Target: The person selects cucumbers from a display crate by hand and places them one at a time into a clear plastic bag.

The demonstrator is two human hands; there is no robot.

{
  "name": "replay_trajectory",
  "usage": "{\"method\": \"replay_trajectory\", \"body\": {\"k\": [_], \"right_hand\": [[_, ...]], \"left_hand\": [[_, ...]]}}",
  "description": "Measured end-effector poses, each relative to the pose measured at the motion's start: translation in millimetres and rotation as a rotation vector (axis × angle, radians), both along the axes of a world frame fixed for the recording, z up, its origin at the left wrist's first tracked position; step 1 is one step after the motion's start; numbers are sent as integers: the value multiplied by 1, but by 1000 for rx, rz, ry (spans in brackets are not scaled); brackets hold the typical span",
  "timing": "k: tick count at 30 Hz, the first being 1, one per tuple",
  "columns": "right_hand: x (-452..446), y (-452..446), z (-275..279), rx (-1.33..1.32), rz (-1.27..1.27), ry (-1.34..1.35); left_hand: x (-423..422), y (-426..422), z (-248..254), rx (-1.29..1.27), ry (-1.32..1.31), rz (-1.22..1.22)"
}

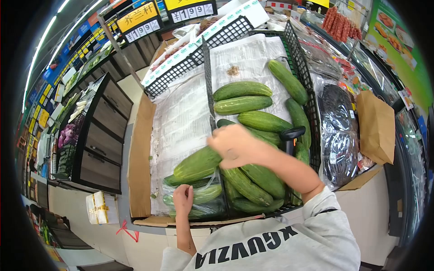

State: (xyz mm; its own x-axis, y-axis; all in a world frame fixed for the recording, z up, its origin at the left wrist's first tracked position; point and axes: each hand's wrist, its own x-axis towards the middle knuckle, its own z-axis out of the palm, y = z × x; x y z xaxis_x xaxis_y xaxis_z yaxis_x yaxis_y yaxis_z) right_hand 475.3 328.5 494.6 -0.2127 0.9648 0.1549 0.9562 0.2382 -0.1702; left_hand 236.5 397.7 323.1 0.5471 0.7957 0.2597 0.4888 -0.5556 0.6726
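My right hand [235,143] is closed around the end of a large green cucumber [197,163], which lies slanted over the divider between two crates. Motion blurs that hand slightly. Below, my left hand [183,197] has its fingers pressed together at the edge of a clear plastic bag [212,205]. Inside the bag are several green cucumbers [205,194], partly covered by film and glare. The held cucumber is above the bag's opening. More cucumbers [246,186] are piled in the right crate, close to my right forearm.
Newspaper [181,117] lines the left crate, and a black mesh divider [209,86] separates it from the right one. A black handheld device [291,135] stands among the cucumbers. Dark wrapped packs [337,122] and a brown paper bag [376,126] are at right. Price signs [140,22] hang behind.
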Motion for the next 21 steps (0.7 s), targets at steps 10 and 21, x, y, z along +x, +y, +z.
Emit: {"method": "replay_trajectory", "body": {"k": [10,21], "right_hand": [[135,-61,18,525,-790,789],[213,-18,-83,451,-1138,598]], "left_hand": [[2,6,-4,11,69,-19],[-7,7,-12,100,84,-33]]}}
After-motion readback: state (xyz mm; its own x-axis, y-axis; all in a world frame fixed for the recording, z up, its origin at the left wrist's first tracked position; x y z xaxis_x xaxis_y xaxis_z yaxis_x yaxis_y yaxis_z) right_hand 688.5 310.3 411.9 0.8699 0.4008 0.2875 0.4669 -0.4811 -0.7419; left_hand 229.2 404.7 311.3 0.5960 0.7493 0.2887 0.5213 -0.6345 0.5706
